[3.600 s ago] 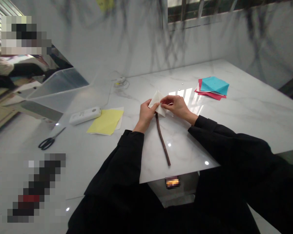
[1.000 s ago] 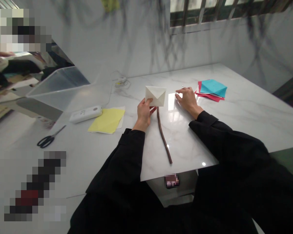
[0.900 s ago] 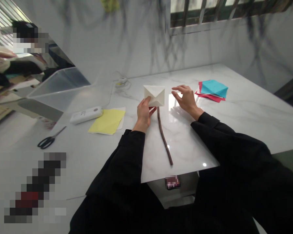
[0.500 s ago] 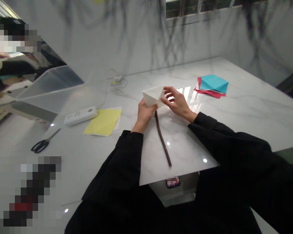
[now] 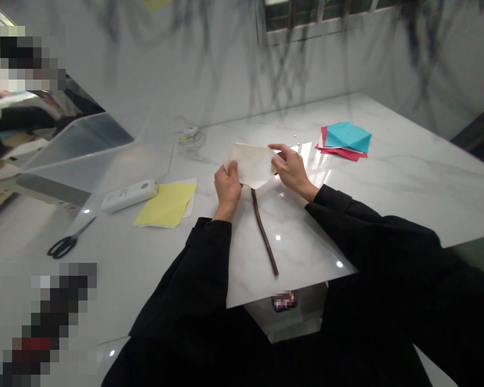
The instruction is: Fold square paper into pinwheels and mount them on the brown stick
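The left hand (image 5: 227, 188) and right hand (image 5: 292, 171) are both closed on one white paper (image 5: 252, 164), each in a narrow pinch, the left at its left end and the right at its right end. The paper is directly between them, its long axis running across from hand to hand, its face turned toward the wearer and its lower edge dropping to a blunt point. That side-to-side span, both ends held, looks like what any next handling depends on; neither hand is nearer, since both touch it. The left wrist is bent upright, thumb flat on the front face, its other fingers mostly hidden behind. The right comes in at a slant from the side, thumb in front and index finger along the upper corner. Just below the paper, a brown stick (image 5: 262, 231) lies lengthwise toward the wearer, closer to the left hand; whether its far end touches the paper cannot be told. Further out on the table (image 5: 403, 177), yellow paper (image 5: 165, 204) and scissors (image 5: 66, 244) lie to the left, blue paper (image 5: 349, 137) on red paper (image 5: 344, 154) to the right.
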The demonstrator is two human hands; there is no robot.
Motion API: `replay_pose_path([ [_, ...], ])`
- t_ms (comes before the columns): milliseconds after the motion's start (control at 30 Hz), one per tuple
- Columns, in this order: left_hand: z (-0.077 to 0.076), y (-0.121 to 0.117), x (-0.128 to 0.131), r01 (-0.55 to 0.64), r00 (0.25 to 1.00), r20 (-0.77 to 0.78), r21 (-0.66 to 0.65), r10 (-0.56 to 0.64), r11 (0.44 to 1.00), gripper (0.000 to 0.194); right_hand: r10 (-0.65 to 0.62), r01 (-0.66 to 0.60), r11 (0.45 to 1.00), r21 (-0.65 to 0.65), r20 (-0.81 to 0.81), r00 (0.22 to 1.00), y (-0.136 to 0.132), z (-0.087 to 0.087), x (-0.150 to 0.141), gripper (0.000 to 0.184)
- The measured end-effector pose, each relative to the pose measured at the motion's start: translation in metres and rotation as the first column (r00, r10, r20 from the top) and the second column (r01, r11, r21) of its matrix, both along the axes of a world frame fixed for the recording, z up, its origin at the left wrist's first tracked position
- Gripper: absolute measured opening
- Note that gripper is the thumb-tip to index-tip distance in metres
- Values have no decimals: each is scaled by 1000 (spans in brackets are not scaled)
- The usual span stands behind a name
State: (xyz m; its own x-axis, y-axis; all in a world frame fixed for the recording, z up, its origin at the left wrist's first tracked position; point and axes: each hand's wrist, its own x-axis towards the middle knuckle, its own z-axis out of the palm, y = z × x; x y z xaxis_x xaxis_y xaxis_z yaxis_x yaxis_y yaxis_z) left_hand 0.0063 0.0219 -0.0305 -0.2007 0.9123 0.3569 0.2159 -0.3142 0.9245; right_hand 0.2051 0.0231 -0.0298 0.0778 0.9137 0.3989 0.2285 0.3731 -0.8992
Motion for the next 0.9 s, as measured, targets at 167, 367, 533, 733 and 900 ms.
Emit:
replay_pose_path([
  [167, 2, -2, 1, -11, 999, 41, -26, 12, 1000, 51, -53, 16, 989, -149, -248, 967, 12, -9, 5, 29],
  [367, 13, -9, -1, 46, 994, 102, -99, -36, 994, 55, 53, -50, 998, 38, -83, 995, 10, -5, 13, 20],
  [533, 20, -14, -4, 174, 972, 184, -162, -144, 971, 58, 233, -233, 972, -18, 14, 972, 3, 0, 10, 26],
  [733, 21, -19, -7, 223, 969, 155, -214, -192, 951, 61, 245, -299, 936, -185, -267, 932, 7, -6, 17, 46],
  [900, 13, -17, -11, 163, 980, 150, -201, -134, 966, 63, 190, -285, 929, -237, -356, 915, 8, -13, 20, 52],
])
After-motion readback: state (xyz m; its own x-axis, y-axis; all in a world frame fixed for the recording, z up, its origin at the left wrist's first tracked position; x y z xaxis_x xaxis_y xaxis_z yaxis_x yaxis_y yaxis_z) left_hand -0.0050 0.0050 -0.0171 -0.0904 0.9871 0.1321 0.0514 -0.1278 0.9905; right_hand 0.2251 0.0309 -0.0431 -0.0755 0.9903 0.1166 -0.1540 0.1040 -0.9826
